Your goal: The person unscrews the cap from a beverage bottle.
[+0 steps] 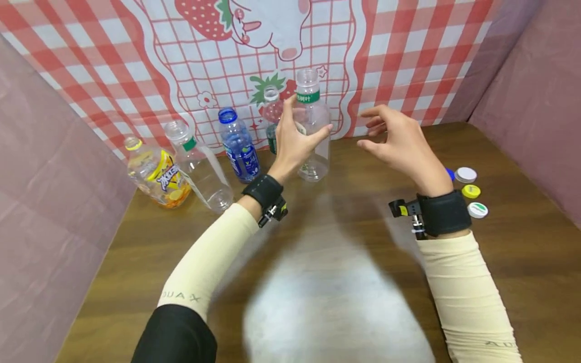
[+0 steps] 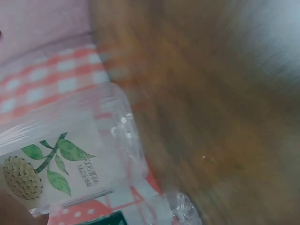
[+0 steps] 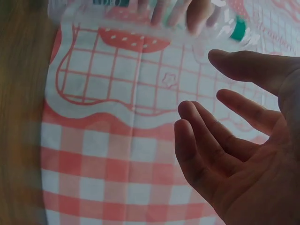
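A large clear bottle [image 1: 321,148] with a green neck band and no cap stands upright near the back of the table. My left hand [image 1: 292,143] is right at its near left side, thumb and index finger spread and overlapping it in the head view. In the left wrist view, the bottle's label [image 2: 61,164] shows green leaves and a textured round fruit. My right hand [image 1: 399,143] hovers to the right of that bottle, fingers loosely bent and thumb apart. Nothing lies between the fingers [image 3: 225,136] in the right wrist view.
Behind the left hand stands a smaller clear bottle [image 1: 272,113]. Farther left are a blue bottle [image 1: 240,151], a clear bottle [image 1: 204,171] and a yellow-labelled bottle [image 1: 159,174], all uncapped. Blue, white and yellow caps [image 1: 471,191] lie beyond the right wrist. A checked cloth [image 1: 399,50] hangs behind.
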`<state>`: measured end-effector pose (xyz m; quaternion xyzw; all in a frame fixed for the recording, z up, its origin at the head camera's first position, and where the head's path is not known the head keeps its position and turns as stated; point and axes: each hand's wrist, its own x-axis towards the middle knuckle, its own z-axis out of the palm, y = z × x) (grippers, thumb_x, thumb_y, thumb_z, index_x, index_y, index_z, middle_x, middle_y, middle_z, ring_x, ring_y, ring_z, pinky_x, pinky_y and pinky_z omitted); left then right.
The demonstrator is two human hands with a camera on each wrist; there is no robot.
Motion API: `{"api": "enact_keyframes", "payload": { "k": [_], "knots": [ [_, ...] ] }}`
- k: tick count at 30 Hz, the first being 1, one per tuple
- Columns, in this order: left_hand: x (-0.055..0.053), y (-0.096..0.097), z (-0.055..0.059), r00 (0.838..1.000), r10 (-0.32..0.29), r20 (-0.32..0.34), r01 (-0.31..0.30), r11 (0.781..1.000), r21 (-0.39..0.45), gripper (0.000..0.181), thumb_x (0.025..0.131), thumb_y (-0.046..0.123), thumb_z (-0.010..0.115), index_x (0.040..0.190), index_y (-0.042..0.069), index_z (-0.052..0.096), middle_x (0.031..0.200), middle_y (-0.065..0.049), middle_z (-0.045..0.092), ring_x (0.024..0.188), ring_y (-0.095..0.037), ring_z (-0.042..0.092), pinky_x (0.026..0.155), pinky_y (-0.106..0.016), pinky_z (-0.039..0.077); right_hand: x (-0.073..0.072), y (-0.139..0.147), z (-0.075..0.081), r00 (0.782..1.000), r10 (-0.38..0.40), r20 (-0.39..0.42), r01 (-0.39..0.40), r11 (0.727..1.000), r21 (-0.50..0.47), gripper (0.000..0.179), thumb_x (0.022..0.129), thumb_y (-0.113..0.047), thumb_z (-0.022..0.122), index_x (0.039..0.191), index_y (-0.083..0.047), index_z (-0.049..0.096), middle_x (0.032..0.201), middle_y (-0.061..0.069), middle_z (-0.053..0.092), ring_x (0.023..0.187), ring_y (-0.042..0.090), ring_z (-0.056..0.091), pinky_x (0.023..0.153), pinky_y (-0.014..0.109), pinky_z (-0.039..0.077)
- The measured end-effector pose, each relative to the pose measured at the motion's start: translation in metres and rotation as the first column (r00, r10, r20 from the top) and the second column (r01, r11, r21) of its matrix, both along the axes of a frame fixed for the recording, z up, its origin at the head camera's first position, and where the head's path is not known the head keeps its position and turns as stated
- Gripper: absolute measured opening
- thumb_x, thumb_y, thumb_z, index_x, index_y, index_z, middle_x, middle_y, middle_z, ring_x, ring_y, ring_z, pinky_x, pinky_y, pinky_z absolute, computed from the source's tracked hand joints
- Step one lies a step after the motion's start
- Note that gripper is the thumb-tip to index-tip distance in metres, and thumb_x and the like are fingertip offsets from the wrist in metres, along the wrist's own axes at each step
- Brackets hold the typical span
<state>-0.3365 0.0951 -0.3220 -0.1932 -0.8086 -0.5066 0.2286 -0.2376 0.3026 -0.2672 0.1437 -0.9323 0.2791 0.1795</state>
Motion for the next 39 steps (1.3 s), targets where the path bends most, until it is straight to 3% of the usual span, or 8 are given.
{"api": "enact_keyframes", "payload": {
  "k": [6, 13, 20, 32, 39],
  "knots": [
    [-0.04, 0.011, -0.006, 0.999, 0.031, 0.043, -0.032, 0.999, 0.016, 0.091, 0.066, 0.044, 0.081, 0.139, 0.017, 0.035, 0.119, -0.003, 0.053, 0.106, -0.012, 0.05, 0.081, -0.022, 0.04, -0.008, -0.009, -0.008, 0.999, -0.007, 0.046, 0.01, 0.998, -0.063, 0.052, 0.083, -0.02, 0.072, 0.129, -0.006, 0.053, 0.107, 0.01, 0.061, 0.097, 0.023, 0.059, 0.08, 0.04, 0.046],
    [-0.06, -0.003, -0.015, 0.99, 0.133, 0.046, -0.134, 0.991, 0.027, 0.092, 0.064, 0.043, 0.083, 0.138, 0.017, 0.034, 0.127, -0.001, 0.05, 0.108, -0.015, 0.05, 0.083, -0.022, 0.04, -0.013, -0.028, -0.007, 0.998, 0.009, 0.061, -0.003, 0.995, -0.098, 0.05, 0.084, -0.022, 0.071, 0.129, -0.008, 0.054, 0.106, 0.007, 0.06, 0.097, 0.02, 0.058, 0.079, 0.037, 0.046],
    [-0.064, -0.018, -0.016, 0.989, 0.144, 0.042, -0.145, 0.989, 0.017, 0.095, 0.063, 0.048, 0.082, 0.139, 0.018, 0.032, 0.13, 0.0, 0.047, 0.11, -0.015, 0.048, 0.085, -0.026, 0.04, -0.014, -0.04, 0.001, 0.998, 0.03, 0.055, -0.024, 0.994, -0.107, 0.048, 0.084, -0.02, 0.071, 0.127, -0.007, 0.055, 0.106, 0.007, 0.061, 0.095, 0.018, 0.059, 0.079, 0.036, 0.046],
    [-0.06, -0.014, -0.022, 0.982, 0.161, 0.1, -0.16, 0.987, -0.026, 0.109, 0.059, 0.054, 0.081, 0.146, 0.027, 0.022, 0.136, 0.001, 0.044, 0.118, -0.01, 0.043, 0.091, -0.027, 0.037, -0.013, -0.039, 0.003, 0.998, 0.05, 0.037, -0.047, 0.995, -0.083, 0.049, 0.084, -0.021, 0.071, 0.127, -0.006, 0.054, 0.107, 0.008, 0.061, 0.097, 0.02, 0.059, 0.079, 0.037, 0.045],
    [-0.058, -0.008, -0.018, 0.989, 0.146, 0.033, -0.144, 0.988, -0.056, 0.117, 0.059, 0.052, 0.082, 0.15, 0.023, 0.015, 0.144, -0.003, 0.031, 0.128, -0.009, 0.03, 0.099, -0.024, 0.029, -0.01, -0.035, 0.002, 0.998, 0.044, 0.052, -0.04, 0.996, -0.077, 0.049, 0.085, -0.021, 0.07, 0.129, -0.006, 0.054, 0.11, 0.009, 0.061, 0.098, 0.022, 0.059, 0.08, 0.039, 0.045]
  ]
}}
